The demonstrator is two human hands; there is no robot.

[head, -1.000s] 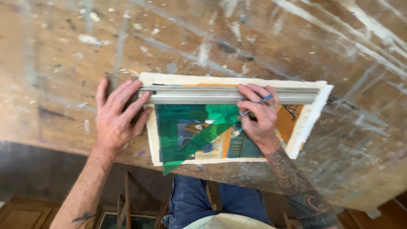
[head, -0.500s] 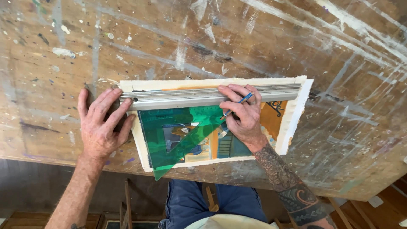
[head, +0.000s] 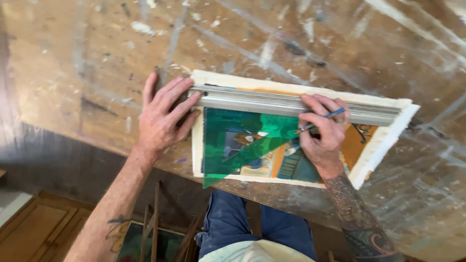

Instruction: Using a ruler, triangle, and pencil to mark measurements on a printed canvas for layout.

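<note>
Metal straightedge (head: 291, 103) spans the painting (head: 361, 140); your left hand (head: 162, 119) presses it flat, your right hand (head: 320, 133) grips a pencil (head: 323, 119). Bare desk (head: 97, 58) fills upper frame. Hands unchanged since before.

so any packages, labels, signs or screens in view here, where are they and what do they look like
No packages, labels, signs or screens in view.
Nearest to one: a painted sheet with white ragged edges, orange, blue and dark patches, flat on the paint-spattered table, under a grey metal ruler and a green see-through triangle.
</note>
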